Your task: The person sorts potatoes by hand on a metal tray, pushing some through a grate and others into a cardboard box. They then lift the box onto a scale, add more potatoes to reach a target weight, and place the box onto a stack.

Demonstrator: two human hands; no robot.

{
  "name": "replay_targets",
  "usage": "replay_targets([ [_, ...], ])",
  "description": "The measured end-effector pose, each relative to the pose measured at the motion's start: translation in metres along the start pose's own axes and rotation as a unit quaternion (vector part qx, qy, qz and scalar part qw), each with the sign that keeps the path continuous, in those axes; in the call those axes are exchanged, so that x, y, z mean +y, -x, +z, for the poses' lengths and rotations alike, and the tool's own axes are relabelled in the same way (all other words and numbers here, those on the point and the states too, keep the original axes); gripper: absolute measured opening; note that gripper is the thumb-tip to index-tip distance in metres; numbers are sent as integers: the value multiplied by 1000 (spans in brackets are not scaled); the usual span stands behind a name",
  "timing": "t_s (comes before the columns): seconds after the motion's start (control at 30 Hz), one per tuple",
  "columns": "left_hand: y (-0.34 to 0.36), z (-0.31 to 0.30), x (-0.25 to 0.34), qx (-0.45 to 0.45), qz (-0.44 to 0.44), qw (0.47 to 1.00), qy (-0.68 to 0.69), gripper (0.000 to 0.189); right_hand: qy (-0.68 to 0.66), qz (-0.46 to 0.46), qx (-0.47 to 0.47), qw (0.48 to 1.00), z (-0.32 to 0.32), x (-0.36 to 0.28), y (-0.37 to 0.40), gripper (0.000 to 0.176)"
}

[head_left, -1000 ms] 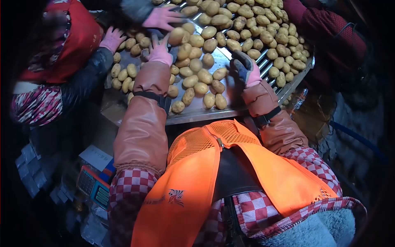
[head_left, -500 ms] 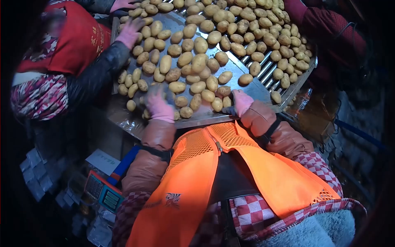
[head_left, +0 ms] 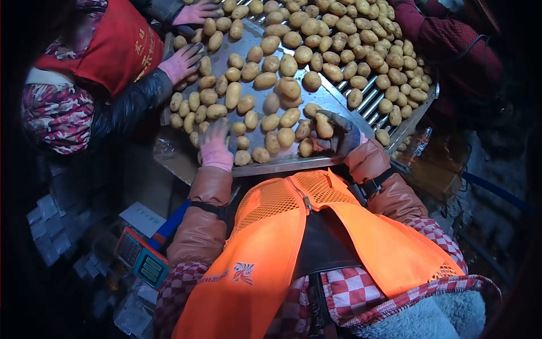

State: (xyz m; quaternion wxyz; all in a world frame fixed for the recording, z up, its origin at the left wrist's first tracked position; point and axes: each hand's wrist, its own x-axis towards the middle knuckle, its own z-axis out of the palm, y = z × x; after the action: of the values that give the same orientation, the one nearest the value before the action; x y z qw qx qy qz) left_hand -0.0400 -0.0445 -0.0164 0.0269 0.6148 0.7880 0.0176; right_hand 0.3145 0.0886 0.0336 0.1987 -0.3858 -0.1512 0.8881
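Observation:
Pink gloves with grey palms cover both my hands. My left hand (head_left: 217,146) lies at the near left of the metal tray (head_left: 282,164), fingers stretched forward and open, beside several loose potatoes (head_left: 232,95). At the near right, my right hand (head_left: 345,133) is turned so its grey palm side shows. Its fingers close around a knobbly potato (head_left: 324,125), lifted a little at the tray's edge. Part of the right thumb is hidden.
A co-worker's gloved hands (head_left: 182,63) are among potatoes at the left. Another person's dark red sleeve (head_left: 460,48) is at the right. Metal rollers (head_left: 370,101) carry a dense potato pile. A scale with a display (head_left: 141,257) stands low on the left.
My right hand has turned over at the near edge and now holds a potato. My left hand has slowed and lies flatter. Several potatoes have shifted; the co-worker's hand has moved down.

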Motion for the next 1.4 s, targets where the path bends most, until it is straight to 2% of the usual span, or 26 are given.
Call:
replay_targets([
  [0.03,1,-3,-4,-1,-55,998,-36,45,-23,14,4,1000,-2,0,-3,57],
  [0.07,-4,-10,-2,28,-72,997,-11,44,15,-26,32,999,17,-1,0,58],
  [0.13,-23,-18,5,87,-106,990,44,41,74,-65,-13,995,0,8,-16,57],
  [0.17,-39,-21,12,51,-78,993,65,33,103,-83,-33,991,-10,14,-25,57],
  [0.23,-79,-43,44,-61,-164,961,213,35,216,-159,-40,963,-18,18,-39,56],
  [0.3,-116,-17,51,-55,-182,971,144,36,-106,-43,-78,990,-14,11,-40,61],
  [0.4,-130,-9,58,-119,-187,967,126,36,-77,-38,-12,996,-2,5,-35,74],
  [0.47,-134,-1,43,-168,-212,954,131,37,-99,-37,-23,994,-2,6,-35,74],
  [0.57,-141,1,30,-153,-149,970,118,41,-116,-52,-42,991,-14,11,-36,75],
  [0.6,-138,-3,27,-143,-148,967,147,51,-119,-60,-47,990,-17,11,-35,75],
  [0.7,-111,-31,49,-73,-241,951,181,57,-116,-80,-51,989,-21,3,-25,68],
  [0.8,-91,-62,94,-189,-233,849,434,56,-131,-92,-21,987,-26,-2,-15,61],
  [0.83,-85,-32,107,-99,-126,900,406,57,-157,-105,-22,982,-25,-1,-12,56],
  [0.9,-68,-23,166,-54,-27,912,406,55,-176,-128,3,976,-14,-2,-7,52],
  [0.97,-54,-70,223,-100,31,947,304,54,-272,-101,-56,955,-26,3,-20,49],
  [1.0,-57,-95,241,-167,31,945,281,54,-273,-155,-137,940,-51,14,-43,57],
  [1.03,-57,-93,242,-168,33,921,350,56,-294,-108,-148,938,-54,5,-36,56],
  [1.07,-59,-86,235,-167,36,892,417,58,-169,-194,-46,965,-47,-3,-8,54],
  [1.13,-73,-37,205,-216,26,847,486,62,-35,-368,104,923,-44,2,14,44],
  [1.17,-72,-24,196,-141,133,914,356,61,-206,-306,15,929,-57,-10,31,33],
  [1.2,-69,-18,186,-60,231,948,211,60,-237,-297,-46,924,-73,-20,47,29],
  [1.23,-67,-13,167,18,314,948,52,59,-265,-282,-107,916,-89,-31,62,26],
  [1.27,-71,-8,141,-35,314,949,22,63,-213,-346,-97,909,-91,-46,81,26],
  [1.3,-73,-7,116,-64,249,966,2,64,-231,-333,-106,908,-128,-54,102,33],
  [1.37,-67,13,62,-31,131,988,72,61,-269,-307,-123,905,-205,-68,145,49],
  [1.4,-60,11,47,-45,130,990,-39,58,-220,-370,31,902,-247,-61,145,51],
])
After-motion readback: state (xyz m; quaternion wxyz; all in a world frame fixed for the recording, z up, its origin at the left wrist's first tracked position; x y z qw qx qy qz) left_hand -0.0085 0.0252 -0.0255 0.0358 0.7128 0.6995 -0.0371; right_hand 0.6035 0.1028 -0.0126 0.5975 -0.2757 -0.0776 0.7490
